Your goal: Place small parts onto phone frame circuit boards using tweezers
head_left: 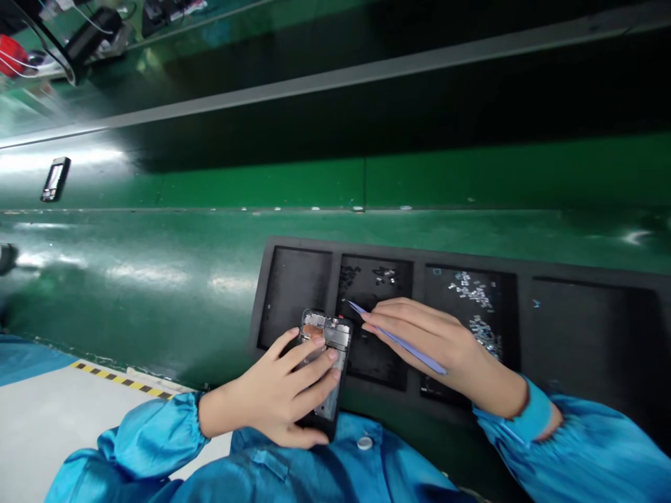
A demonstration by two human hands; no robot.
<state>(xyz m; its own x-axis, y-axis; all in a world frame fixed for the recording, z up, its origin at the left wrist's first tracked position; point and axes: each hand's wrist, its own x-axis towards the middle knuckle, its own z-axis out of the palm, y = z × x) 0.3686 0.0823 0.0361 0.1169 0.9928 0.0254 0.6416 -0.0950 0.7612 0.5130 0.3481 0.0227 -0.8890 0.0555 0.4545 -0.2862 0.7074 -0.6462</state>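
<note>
An opened phone (337,337) with its inner parts showing is gripped in my left hand (291,391), the fingers lying across its face and the thumb at its lower edge. My right hand (435,339) pinches a pair of purple tweezers (406,344). Their tips point up and left, just above the phone's top right corner, over the second compartment of a black tray (419,253). A tiny piece seems to be at the tips, too small to name. Small dark parts (350,276) lie in that compartment, and several shiny small parts (472,290) lie in the third one.
Another opened phone (55,179) rests on the green bench (157,279) at the far left. Cables and a red object (11,56) sit on the upper shelf. A grey ledge (335,82) runs along the back.
</note>
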